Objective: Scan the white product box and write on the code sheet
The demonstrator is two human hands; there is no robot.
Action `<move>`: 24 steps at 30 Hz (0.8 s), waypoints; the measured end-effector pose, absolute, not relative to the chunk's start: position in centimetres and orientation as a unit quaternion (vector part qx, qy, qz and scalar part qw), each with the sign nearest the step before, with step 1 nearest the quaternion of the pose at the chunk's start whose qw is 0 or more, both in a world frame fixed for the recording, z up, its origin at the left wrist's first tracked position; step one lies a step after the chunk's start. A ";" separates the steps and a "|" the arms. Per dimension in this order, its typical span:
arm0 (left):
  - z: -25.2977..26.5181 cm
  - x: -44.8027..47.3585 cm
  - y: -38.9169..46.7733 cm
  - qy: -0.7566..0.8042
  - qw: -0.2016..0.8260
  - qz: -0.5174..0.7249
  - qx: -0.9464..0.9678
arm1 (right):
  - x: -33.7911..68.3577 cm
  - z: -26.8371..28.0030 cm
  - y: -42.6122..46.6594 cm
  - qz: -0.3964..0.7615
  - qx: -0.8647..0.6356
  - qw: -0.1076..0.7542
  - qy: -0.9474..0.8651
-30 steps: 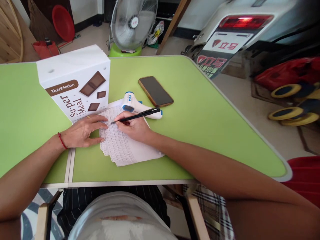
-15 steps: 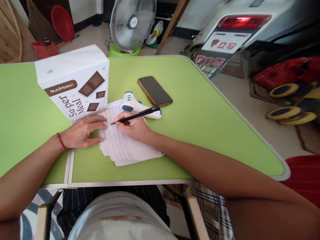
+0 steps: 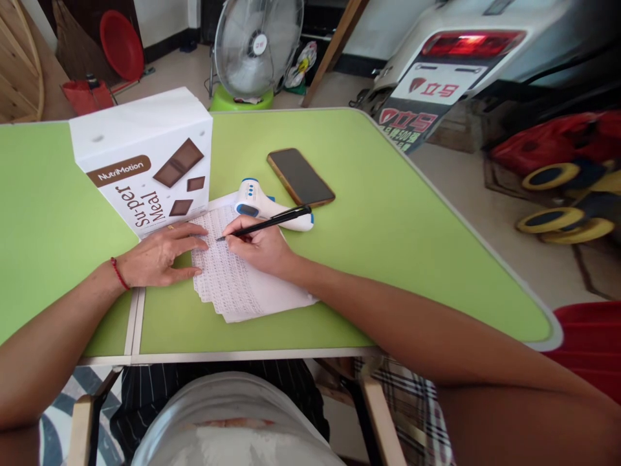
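Note:
A black pen (image 3: 272,221) is pinched in my right hand (image 3: 262,244), its tip at the upper part of a stack of paper sheets (image 3: 233,278). Rows of small handwriting cover much of the top sheet; its lower right is blank. My left hand (image 3: 162,255) lies with fingers spread, the fingertips on the sheets' left edge. Just beyond that hand stands a white NutriMotion box (image 3: 145,168). Behind the pen is a white and blue infrared thermometer (image 3: 257,200), lying on its side and partly covered by the pen.
A phone (image 3: 301,176) lies screen up on the green folding table (image 3: 388,246), past the thermometer. Beyond the table are a fan (image 3: 257,45) on a green stool, a red basin (image 3: 121,45) and a white scooter (image 3: 466,52). A red chair (image 3: 589,343) is at the right.
The pen tip and my right hand have shifted very slightly to the right over the paper. My left hand stays in place.

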State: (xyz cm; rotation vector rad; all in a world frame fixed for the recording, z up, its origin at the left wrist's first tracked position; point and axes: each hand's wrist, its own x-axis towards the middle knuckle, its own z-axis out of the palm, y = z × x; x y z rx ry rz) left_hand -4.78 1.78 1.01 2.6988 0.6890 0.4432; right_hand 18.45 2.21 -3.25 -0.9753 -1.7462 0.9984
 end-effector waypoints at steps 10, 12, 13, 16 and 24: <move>0.9 -4.8 1.7 0.243 0.159 0.155 0.944 | 18.4 -3.0 2.2 0.397 -0.395 0.432 -0.707; 0.9 -4.8 1.8 0.243 0.160 0.154 0.944 | 18.4 -3.0 2.2 0.391 -0.397 0.435 -0.707; 0.9 -4.8 1.8 0.243 0.161 0.153 0.944 | 18.4 -3.0 2.2 0.387 -0.402 0.435 -0.707; 1.0 -4.8 1.8 0.248 0.164 0.149 0.943 | 18.4 -3.0 2.2 0.384 -0.412 0.434 -0.703; 0.9 -4.9 1.8 0.247 0.163 0.151 0.943 | 18.6 -3.1 2.2 0.411 -0.393 0.430 -0.701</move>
